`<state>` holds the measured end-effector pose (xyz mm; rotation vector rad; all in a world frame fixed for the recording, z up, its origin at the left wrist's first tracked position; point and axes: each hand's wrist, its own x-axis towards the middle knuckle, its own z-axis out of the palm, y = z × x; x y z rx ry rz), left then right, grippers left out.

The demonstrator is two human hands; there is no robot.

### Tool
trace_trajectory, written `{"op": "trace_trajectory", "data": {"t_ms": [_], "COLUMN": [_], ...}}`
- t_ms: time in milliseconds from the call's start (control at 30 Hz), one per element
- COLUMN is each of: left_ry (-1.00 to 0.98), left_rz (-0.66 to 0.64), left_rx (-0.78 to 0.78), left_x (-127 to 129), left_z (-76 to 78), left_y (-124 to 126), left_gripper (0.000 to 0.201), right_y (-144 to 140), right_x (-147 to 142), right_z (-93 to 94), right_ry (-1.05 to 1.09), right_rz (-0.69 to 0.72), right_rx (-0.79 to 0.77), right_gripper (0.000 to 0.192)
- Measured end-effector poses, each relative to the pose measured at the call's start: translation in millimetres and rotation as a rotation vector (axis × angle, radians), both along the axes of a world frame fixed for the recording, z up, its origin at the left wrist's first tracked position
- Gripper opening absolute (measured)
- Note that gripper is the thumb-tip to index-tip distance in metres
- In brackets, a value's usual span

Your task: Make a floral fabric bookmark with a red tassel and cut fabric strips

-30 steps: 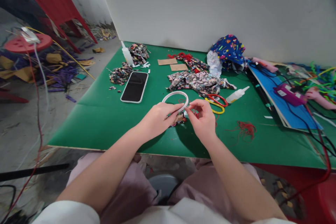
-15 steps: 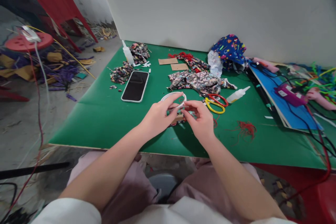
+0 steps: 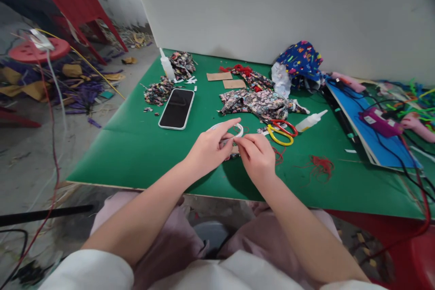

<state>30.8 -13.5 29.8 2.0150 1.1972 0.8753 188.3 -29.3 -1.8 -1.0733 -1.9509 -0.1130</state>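
Note:
My left hand [image 3: 208, 150] grips a thin white ring [image 3: 238, 128] over the green table [image 3: 136, 154], index finger stretched along its rim. My right hand [image 3: 257, 157] meets it from the right, fingertips pinched at the ring's near edge where a small scrap of patterned fabric and red thread sit. Most of the ring is hidden behind my fingers. Both hands hover just above the table's middle front.
A phone [image 3: 177, 108] lies face up at left, near fabric scraps [image 3: 157, 93] and a small glue bottle [image 3: 166, 67]. Patterned cloth [image 3: 258, 101], red and yellow scissors [image 3: 280, 132], another glue bottle [image 3: 308, 121], red thread [image 3: 318, 164] and a blue board [image 3: 367, 131] with cables lie right.
The ring has tilted flatter and come closer to me, now mostly covered by my fingers. My right hand slid left onto its near edge. The view shifted slightly.

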Motion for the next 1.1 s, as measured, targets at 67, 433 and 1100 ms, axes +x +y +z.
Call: {"op": "trace_trajectory", "data": {"t_ms": [67,433,1100], "left_ry": [-0.05,-0.521,-0.315], "left_rz": [0.005,0.042,0.308], "left_rx": [-0.033,-0.437,-0.049], "left_x": [0,5,-30], "left_z": [-0.4,1.5,0.5], "left_y": [-1,0,26], "left_gripper": [0.047,0.051,0.046], "right_y": [0,1,4], "right_x": [-1,2,39], "right_z": [0.4,6.3,30.7], "right_ry": [-0.003,0.363,0.52], "right_rz": [0.008,-0.002,-0.271], "right_rx": [0.022,-0.241,-0.147], "right_gripper": [0.021,0.034,0.01]}}
